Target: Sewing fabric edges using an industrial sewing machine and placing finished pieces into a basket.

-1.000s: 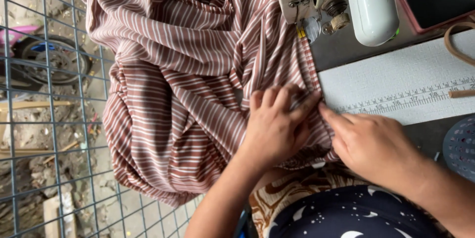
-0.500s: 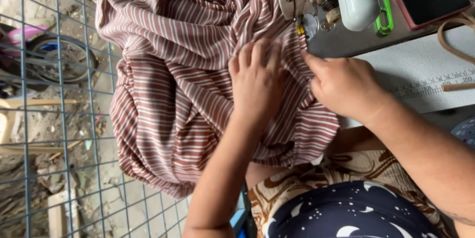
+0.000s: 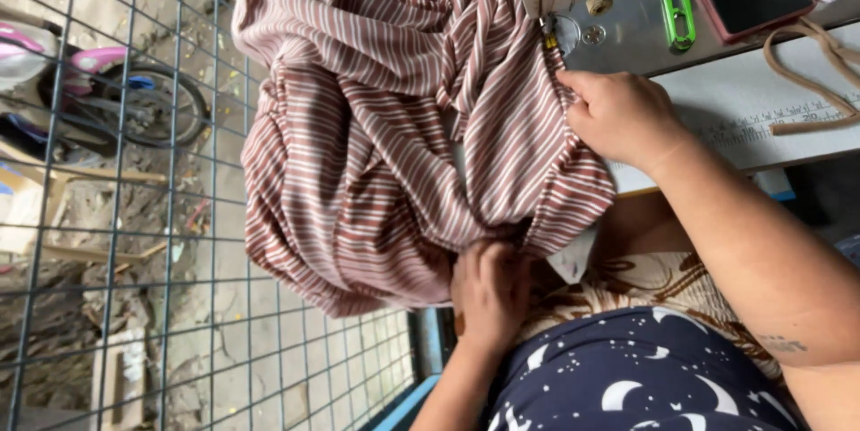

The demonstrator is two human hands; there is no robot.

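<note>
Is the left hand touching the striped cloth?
Touching. The head view shows the left hand with its fingers pressed into the bunched lower edge of the striped cloth; no gap shows between them.

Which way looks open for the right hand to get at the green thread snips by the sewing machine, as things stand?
Probably yes: the right hand rests on the striped fabric just below the green thread snips, with only bare machine bed between them.

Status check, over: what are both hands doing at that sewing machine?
Right hand pins striped fabric by the needle. Left hand grips its lower edge at the lap. Nothing blocking.
</note>
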